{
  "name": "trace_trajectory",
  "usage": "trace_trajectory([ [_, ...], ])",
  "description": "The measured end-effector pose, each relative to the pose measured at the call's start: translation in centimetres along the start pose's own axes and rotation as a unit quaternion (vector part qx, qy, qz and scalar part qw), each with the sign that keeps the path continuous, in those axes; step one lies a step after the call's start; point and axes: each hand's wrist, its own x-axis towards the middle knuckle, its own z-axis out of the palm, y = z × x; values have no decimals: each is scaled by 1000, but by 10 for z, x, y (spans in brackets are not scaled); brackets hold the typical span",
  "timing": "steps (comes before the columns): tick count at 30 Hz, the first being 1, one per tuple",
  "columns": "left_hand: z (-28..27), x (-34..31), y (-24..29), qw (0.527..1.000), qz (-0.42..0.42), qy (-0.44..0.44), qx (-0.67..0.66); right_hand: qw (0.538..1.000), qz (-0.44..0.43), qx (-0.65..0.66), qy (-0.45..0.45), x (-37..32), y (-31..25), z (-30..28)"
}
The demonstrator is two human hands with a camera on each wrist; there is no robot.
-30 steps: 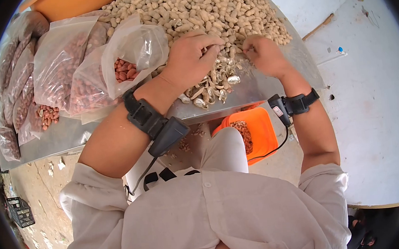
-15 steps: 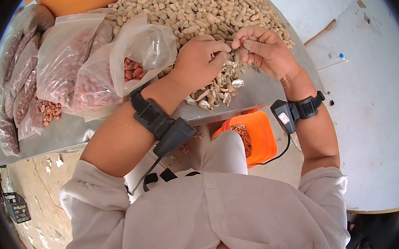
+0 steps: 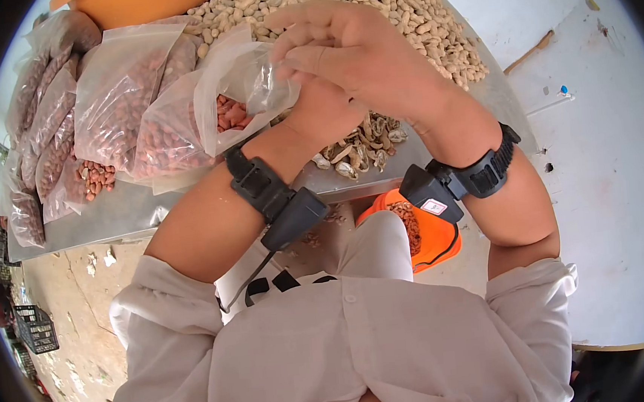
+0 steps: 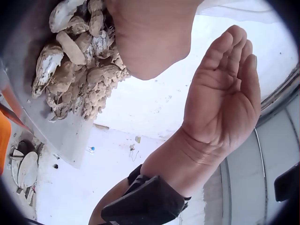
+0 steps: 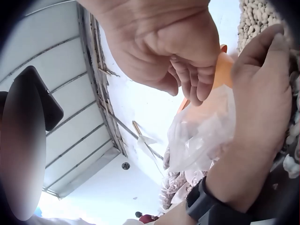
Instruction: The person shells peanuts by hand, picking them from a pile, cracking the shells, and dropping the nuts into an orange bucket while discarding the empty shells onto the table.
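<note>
My right hand (image 3: 364, 58) is raised over my left hand and beside the mouth of an open clear bag (image 3: 212, 107) with red kernels (image 3: 232, 117) inside. Its fingers hang loosely bent, with nothing visible between them; in the left wrist view the palm (image 4: 220, 98) is bare. Partly covered by it, my left hand (image 3: 326, 114) is low over the peanuts, next to broken shells (image 3: 367, 148). In the right wrist view the thumb and forefinger of the left hand (image 5: 262, 86) lie close together; whether they pinch anything cannot be seen. Unshelled peanuts (image 3: 438, 41) are heaped beyond.
Several filled clear bags (image 3: 118, 104) lie along the left of the metal table (image 3: 123, 224). An orange basin (image 3: 136, 4) stands behind them. Below the table edge an orange bucket (image 3: 439, 248) holds reddish-brown pieces. A black crate (image 3: 37, 329) is on the floor.
My right hand has left the peanuts and swung left and up, across my left hand towards the open bag. My left hand has stayed near the shells.
</note>
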Motion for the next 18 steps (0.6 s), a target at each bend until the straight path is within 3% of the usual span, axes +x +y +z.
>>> trace_trajectory([
  [2,-17,5,19,997,-35,-64,17,999,-18,-20,43,-2,4,-5],
  [4,-17,7,19,997,-43,-66,-11,992,-9,-83,95,-11,15,-37],
  [7,-20,10,23,992,-84,-94,-27,968,56,-202,137,-29,37,-79],
  [9,-22,11,23,990,-94,-108,-15,925,146,-338,96,-40,41,-98],
  [10,-21,11,23,991,-87,-103,-16,924,156,-340,73,-47,53,-108],
  [12,-21,11,24,993,-73,-94,-14,923,174,-342,28,-60,80,-117],
  [18,-23,13,27,992,-83,-89,-35,891,161,-424,6,-67,99,-108],
])
